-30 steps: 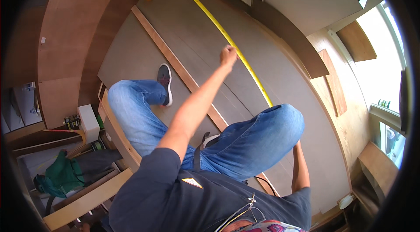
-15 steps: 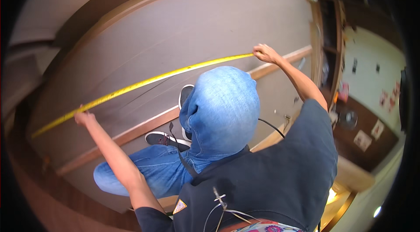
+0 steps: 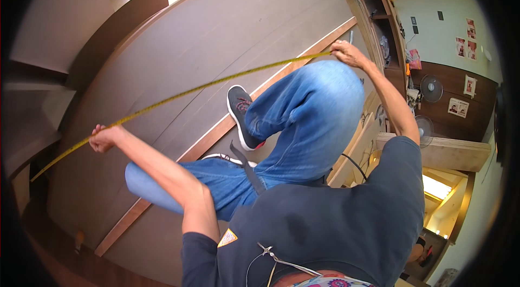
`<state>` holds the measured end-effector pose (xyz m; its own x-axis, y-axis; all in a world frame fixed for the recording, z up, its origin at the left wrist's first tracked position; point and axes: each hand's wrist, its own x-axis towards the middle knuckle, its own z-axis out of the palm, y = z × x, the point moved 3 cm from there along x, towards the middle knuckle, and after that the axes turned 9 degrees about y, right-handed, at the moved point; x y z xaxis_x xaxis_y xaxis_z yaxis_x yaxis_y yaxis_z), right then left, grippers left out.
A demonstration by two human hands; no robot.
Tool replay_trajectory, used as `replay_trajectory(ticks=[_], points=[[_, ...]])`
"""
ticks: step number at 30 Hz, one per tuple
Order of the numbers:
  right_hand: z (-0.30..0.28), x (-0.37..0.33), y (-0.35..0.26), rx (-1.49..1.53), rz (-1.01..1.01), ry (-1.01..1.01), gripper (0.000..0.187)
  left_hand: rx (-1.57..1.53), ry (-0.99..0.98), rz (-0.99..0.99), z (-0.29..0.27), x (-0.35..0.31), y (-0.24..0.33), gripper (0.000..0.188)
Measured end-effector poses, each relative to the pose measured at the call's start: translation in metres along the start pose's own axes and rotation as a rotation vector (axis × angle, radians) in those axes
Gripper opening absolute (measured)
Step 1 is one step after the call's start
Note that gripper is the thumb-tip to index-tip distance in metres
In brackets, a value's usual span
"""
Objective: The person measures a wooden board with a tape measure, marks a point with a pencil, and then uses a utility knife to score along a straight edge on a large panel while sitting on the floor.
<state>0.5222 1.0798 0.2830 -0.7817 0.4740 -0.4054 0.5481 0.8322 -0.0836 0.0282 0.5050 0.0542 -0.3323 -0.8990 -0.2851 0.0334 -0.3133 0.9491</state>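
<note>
A long yellow tape measure blade (image 3: 216, 82) stretches between my two hands over a large grey-brown board. My right hand (image 3: 346, 53) is closed on its right end, above my bent knee; a tape case, if there is one, is hidden. At the left, my left hand (image 3: 103, 138) is closed around the blade, which runs on past it toward the board's left edge. The blade passes in front of a reddish wooden strip (image 3: 216, 130) near the right hand. One dark shoe (image 3: 244, 116) rests against that strip.
The grey-brown board (image 3: 135, 65) spreads beneath me, with a curved dark panel (image 3: 119, 24) at its far left. Open shelving (image 3: 379, 19) stands at the right. Beyond are fans (image 3: 431, 88) and a plywood plank (image 3: 439, 151). A black cable (image 3: 355, 167) runs by my hip.
The view has turned and shifted. My right hand and the blade now lie across the wooden strip's far end instead of beyond it. My legs have shifted, showing more of one shoe.
</note>
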Motion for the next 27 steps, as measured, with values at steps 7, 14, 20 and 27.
replay_trajectory(ticks=[7,14,20,27], points=[[-0.04,0.027,-0.005,-0.01,-0.128,0.121,0.02,-0.179,-0.176,-0.02,0.02,-0.009,0.04,0.011],[0.043,0.1,0.031,0.0,-0.462,0.152,0.021,-0.119,-0.085,-0.001,-0.014,0.011,0.026,0.021],[0.122,0.197,-0.023,0.312,-0.342,-0.161,0.015,-0.154,0.037,-0.148,-0.09,0.042,-0.012,0.025],[0.172,0.225,-0.089,0.317,-0.431,-0.224,0.019,0.005,-0.002,-0.218,-0.102,0.003,-0.023,0.026]])
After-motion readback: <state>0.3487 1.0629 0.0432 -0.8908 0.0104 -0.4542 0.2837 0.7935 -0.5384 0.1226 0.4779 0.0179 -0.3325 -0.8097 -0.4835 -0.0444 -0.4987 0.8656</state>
